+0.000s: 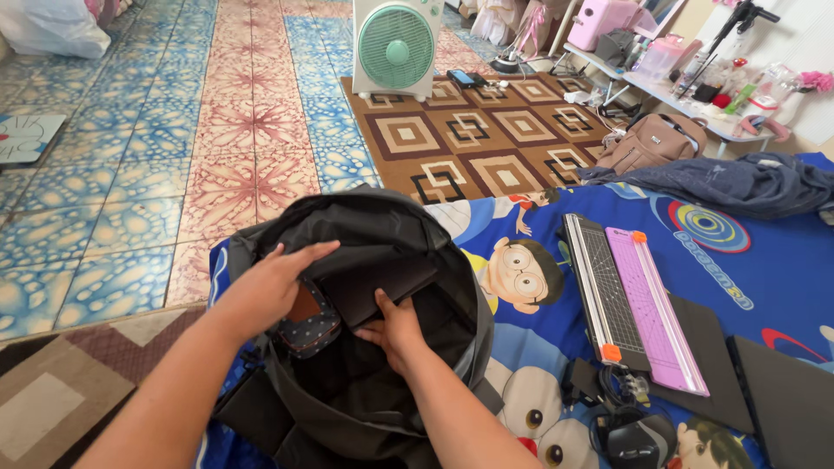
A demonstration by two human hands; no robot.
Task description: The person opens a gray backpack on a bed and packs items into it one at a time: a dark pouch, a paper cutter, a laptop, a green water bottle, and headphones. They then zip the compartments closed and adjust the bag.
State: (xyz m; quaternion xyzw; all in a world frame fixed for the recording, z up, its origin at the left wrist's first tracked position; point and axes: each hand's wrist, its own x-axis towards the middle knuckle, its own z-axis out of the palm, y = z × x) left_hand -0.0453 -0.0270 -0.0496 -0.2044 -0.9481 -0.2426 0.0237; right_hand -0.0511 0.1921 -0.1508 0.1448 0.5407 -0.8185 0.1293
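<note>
**Dark flat case going into an open backpack**

The right hand (395,326) grips the near edge of a flat dark case (382,287), fingers closed on it, inside the black backpack (365,227). The left hand (269,287) lies open, pressing the inner lining aside. Judged best: keep the mouth spread and the case level. The backpack sits on a blue cartoon-print sheet (764,287); a paper trimmer (630,300) lies right, a fan (395,48) far on the patterned rug (486,130).

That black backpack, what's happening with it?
A person's two hands are inside the open black backpack, which sits on a blue cartoon blanket. The left hand lies flat on its inner lining, above a small dotted pouch. The right hand holds the lower edge of a flat dark case that sits partly in the bag. A purple paper trimmer and a black mouse lie beside it.
</note>
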